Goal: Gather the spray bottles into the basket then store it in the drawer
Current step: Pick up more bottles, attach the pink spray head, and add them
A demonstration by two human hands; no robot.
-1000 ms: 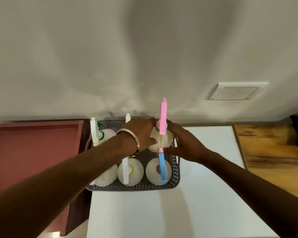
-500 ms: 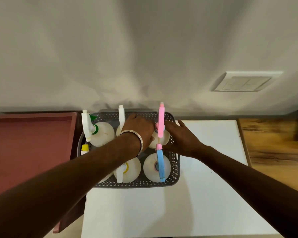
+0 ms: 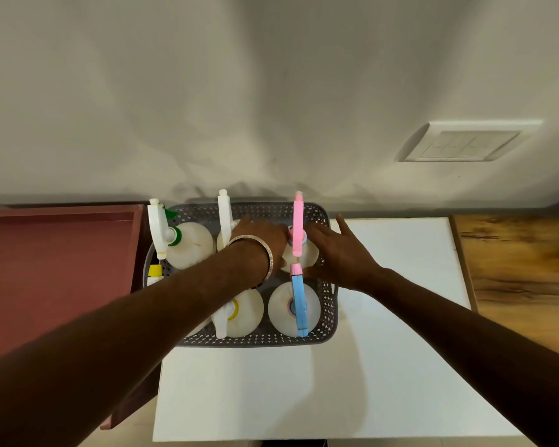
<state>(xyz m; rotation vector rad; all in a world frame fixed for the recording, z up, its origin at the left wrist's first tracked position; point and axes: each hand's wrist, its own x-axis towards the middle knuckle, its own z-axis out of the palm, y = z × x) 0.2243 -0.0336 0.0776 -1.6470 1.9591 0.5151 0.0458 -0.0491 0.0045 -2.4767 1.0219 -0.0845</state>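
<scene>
A grey perforated basket point(image 3: 331, 317) stands at the back left of the white tabletop point(image 3: 384, 366) and holds several white spray bottles. The pink-topped bottle point(image 3: 299, 221) is upright in the back right corner. My left hand point(image 3: 262, 240), with a metal bangle on the wrist, curls round its left side. My right hand point(image 3: 339, 256) lies against its right side with fingers extended and thumb spread away. In front of it stands the blue-topped bottle point(image 3: 299, 314). A green-collared bottle point(image 3: 191, 246) and a yellow-collared bottle point(image 3: 242, 314) are also inside, partly hidden by my left forearm.
An open reddish-brown drawer point(image 3: 55, 269) lies directly left of the basket, lower than the tabletop. A wooden surface point(image 3: 523, 262) adjoins the table on the right. The wall with a switch plate point(image 3: 465, 145) rises just behind the basket.
The pink-topped bottle has settled lower into the basket's back right corner. My right hand's grip has loosened, its thumb now spread away. My left hand stays on the bottle.
</scene>
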